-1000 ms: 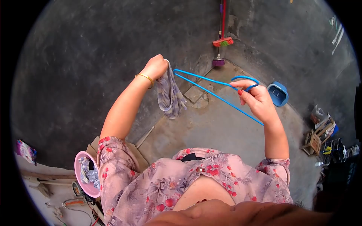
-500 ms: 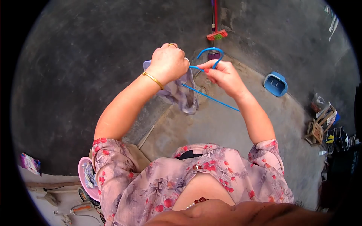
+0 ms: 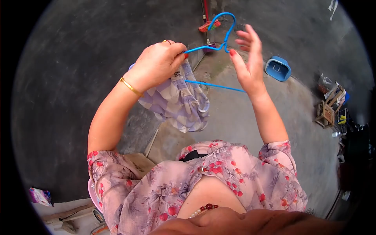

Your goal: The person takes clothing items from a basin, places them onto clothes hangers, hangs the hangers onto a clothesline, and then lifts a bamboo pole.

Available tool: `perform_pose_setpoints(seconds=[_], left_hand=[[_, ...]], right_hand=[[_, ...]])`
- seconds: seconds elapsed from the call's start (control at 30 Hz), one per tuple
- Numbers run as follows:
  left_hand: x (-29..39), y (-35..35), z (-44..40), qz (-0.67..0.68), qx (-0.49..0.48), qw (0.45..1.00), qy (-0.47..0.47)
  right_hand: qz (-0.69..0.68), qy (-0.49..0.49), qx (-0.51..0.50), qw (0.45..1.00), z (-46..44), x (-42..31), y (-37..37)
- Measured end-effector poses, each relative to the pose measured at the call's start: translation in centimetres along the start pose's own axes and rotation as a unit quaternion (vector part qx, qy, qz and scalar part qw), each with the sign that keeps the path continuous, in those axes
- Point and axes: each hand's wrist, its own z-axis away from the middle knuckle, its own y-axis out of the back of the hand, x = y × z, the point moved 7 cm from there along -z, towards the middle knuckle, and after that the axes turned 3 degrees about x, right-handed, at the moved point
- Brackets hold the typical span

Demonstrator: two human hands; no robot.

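Forearms raised and bent, left hand (image 3: 162, 62) knuckles-up, clenched on the blue hanger (image 3: 226, 38) and patterned cloth (image 3: 178, 103), which droops below it; right hand (image 3: 251, 64) is let go, fingers spread, thumb by the hanger's neck, contact unclear. From here the pink basin (image 3: 92, 192) is mostly hidden by the left sleeve (image 3: 109, 166), one hanger end is lost in the cloth, and its lower bar disappears at the right wrist. Farther off, blue tub (image 3: 278, 69) on the floor, red brush head (image 3: 203, 28) partly behind the hook.
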Motion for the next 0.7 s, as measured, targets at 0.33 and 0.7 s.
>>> perform_pose_setpoints(seconds=[0.33, 0.7], left_hand=[[1.7, 4.2, -1.3, 0.016, 0.057, 0.998, 0.004], [-4.9, 6.5, 3.3, 0.041, 0.134, 0.988, 0.062]], right_hand=[[-0.085, -0.036, -0.296, 0.951, 13.3, 0.6, -7.7], [0.041, 0.029, -0.332, 0.942, 11.4, 5.1, -2.1]])
